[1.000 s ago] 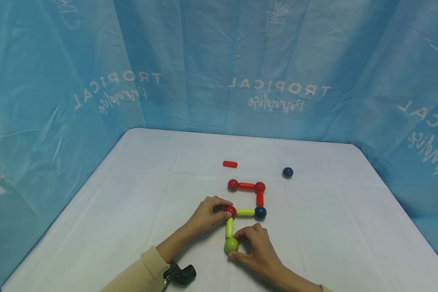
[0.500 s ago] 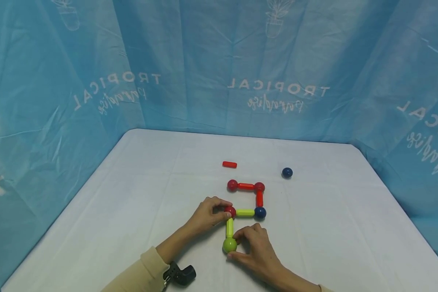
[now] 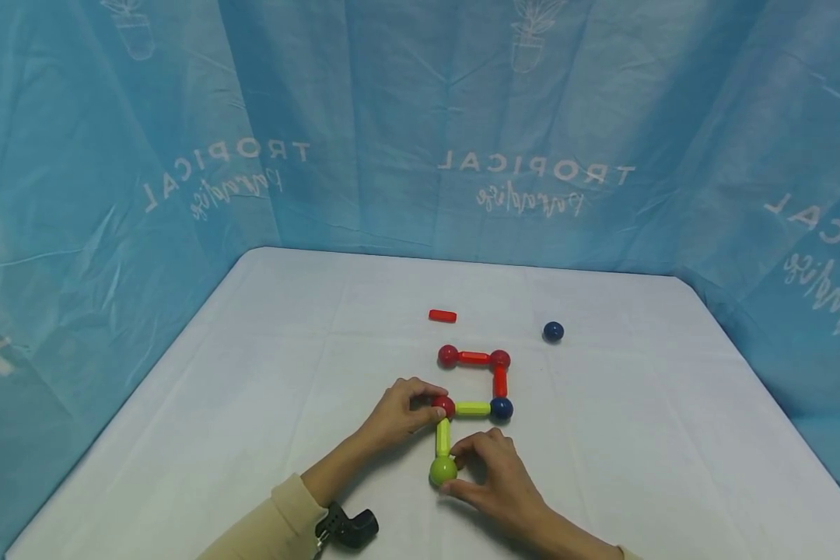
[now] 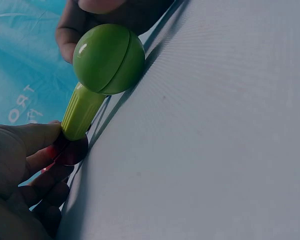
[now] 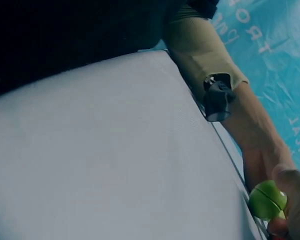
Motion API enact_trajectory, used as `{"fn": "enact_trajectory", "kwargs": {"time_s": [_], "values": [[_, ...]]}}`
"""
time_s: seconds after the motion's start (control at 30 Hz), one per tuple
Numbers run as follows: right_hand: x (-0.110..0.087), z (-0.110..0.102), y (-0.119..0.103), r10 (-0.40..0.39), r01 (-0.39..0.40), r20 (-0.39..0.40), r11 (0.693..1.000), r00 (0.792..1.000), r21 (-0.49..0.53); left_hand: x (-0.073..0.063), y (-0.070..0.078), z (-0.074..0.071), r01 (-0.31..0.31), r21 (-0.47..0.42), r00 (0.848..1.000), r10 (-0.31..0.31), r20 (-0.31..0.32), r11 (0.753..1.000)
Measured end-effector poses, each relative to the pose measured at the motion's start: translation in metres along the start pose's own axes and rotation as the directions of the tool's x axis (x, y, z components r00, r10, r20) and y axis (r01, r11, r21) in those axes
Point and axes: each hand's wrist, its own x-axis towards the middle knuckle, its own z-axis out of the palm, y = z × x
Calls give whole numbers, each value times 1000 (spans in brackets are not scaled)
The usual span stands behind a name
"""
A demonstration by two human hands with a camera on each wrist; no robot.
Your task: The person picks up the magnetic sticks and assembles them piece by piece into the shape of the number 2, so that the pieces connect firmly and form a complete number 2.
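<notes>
My left hand (image 3: 397, 414) pinches a red ball (image 3: 445, 407) between thumb and fingers. From that ball a yellow-green rod (image 3: 443, 438) runs toward me to a green ball (image 3: 443, 470), which my right hand (image 3: 495, 476) holds at its right side with thumb and index finger. Another yellow-green rod (image 3: 473, 408) links the red ball to a blue ball (image 3: 502, 408). Beyond it, a red rod (image 3: 500, 381), a second red ball (image 3: 500, 360), another red rod (image 3: 474, 358) and a third red ball (image 3: 448, 356) continue the chain. In the left wrist view, the green ball (image 4: 109, 59) shows a seam.
A loose red rod (image 3: 442, 316) lies beyond the chain, and a loose blue ball (image 3: 553, 332) sits to its right. The white-covered table (image 3: 287, 334) is backed by a blue printed curtain (image 3: 406, 101). A black device (image 3: 355, 530) is strapped at my left wrist.
The green ball has shifted very slightly left against the right fingers. Both hands stay almost in the same place, and the rest of the chain looks the same.
</notes>
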Motion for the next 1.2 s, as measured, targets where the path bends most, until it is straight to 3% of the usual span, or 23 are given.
{"fn": "enact_trajectory", "kwargs": {"time_s": [0.2, 0.43, 0.7, 0.93, 1.2], "values": [[13, -19, 6, 29, -29, -16, 999, 999, 34, -1, -1, 0, -8, -3, 1000, 8, 10, 1000], [34, -47, 26, 2, -3, -52, 1000, 999, -26, -1, -2, 1, 6, -18, 1000, -5, 15, 1000], [77, -74, 49, 44, -45, -9, 998, 999, -52, 0, -1, 0, 2, -9, 1000, -2, 10, 1000], [127, -77, 63, 45, -43, 37, 997, 998, -61, 0, 0, 0, 0, -19, 1000, 0, 12, 1000], [180, -62, 68, 147, -141, 95, 988, 985, -63, 1, -1, 1, 16, -22, 1000, -16, 10, 1000]]}}
